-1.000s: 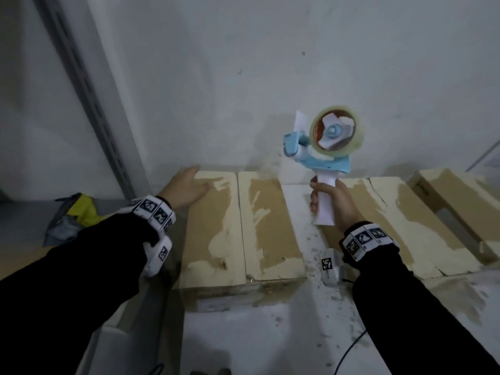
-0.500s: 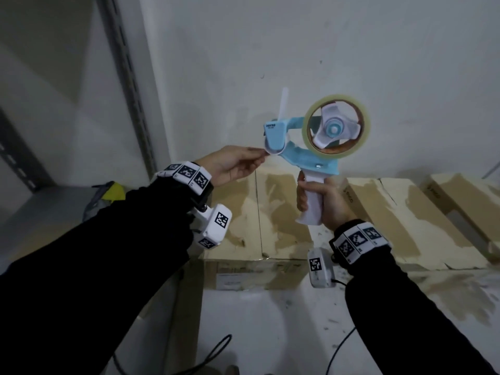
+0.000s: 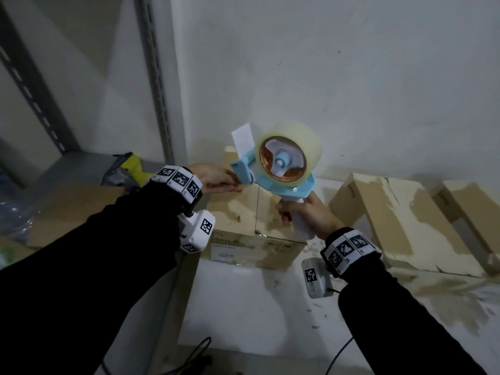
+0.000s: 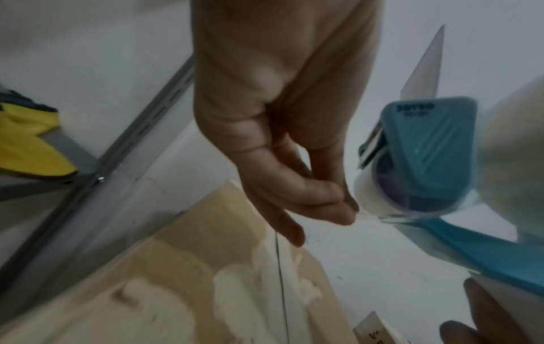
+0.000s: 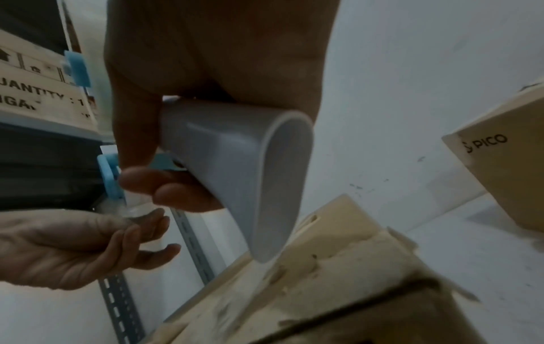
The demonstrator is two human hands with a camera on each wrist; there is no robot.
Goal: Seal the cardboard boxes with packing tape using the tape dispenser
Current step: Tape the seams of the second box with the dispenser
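My right hand grips the white handle of a blue tape dispenser, held in the air above a worn cardboard box. A roll of clear tape sits on it. At the dispenser's front roller, my left hand pinches the loose tape end between thumb and fingertips. The box's centre seam runs below the left hand; its two flaps lie flat with torn, pale patches. The dispenser's head is tilted toward the left hand.
Two more cardboard boxes lie to the right against the white wall. A slotted metal upright stands at the left, with a yellow and grey object on the shelf behind it. Cables trail on the white surface near me.
My left hand left the box top, rose to the dispenser's front and now pinches the tape end. The right hand has lowered and tilted the dispenser toward the box.
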